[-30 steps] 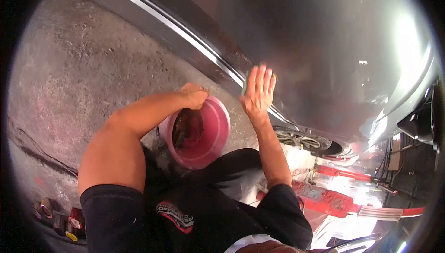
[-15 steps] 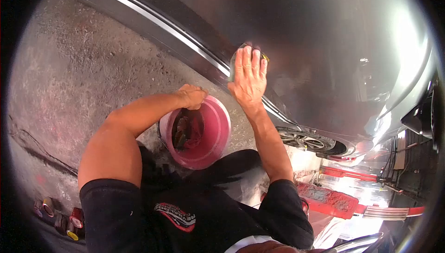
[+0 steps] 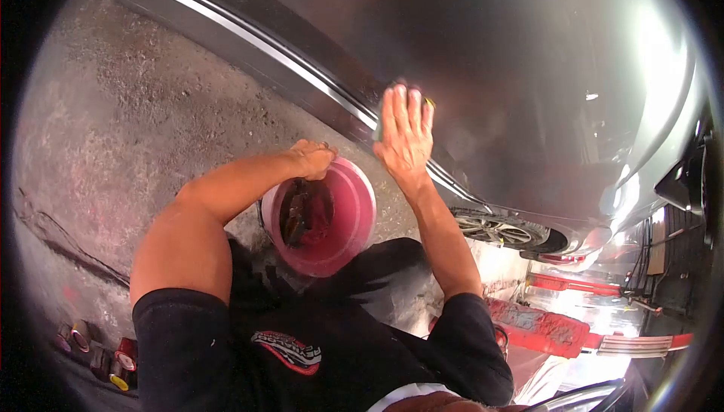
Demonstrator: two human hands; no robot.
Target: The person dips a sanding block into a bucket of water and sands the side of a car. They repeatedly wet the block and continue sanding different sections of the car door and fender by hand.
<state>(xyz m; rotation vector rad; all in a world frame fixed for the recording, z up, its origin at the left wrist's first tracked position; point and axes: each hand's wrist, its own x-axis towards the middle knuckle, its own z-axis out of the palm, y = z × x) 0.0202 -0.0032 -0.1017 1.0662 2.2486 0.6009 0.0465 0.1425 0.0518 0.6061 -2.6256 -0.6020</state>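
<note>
My right hand (image 3: 406, 140) lies palm down on a dark pad with a yellow bit at its edge (image 3: 430, 102), pressing it against the grey car body panel (image 3: 513, 103). Its fingers are straight and close together, and most of the pad is hidden beneath them. At the rim of a pink bucket (image 3: 356, 212), my left hand (image 3: 314, 161) is closed, its fingertips partly out of sight. Dark water or contents (image 3: 298, 212) show inside the bucket. A silver trim strip (image 3: 302, 72) runs along the car just below my right hand.
A car wheel (image 3: 498, 231) is to the right of my right forearm. Red lift arms (image 3: 539, 327) stand at the lower right. Several small round-ended items (image 3: 121, 370) lie at the lower left. Rough concrete floor (image 3: 151, 110) spreads left of the car.
My right hand has slid slightly down the panel toward the trim strip, with the pad under it. My left hand stays at the bucket rim.
</note>
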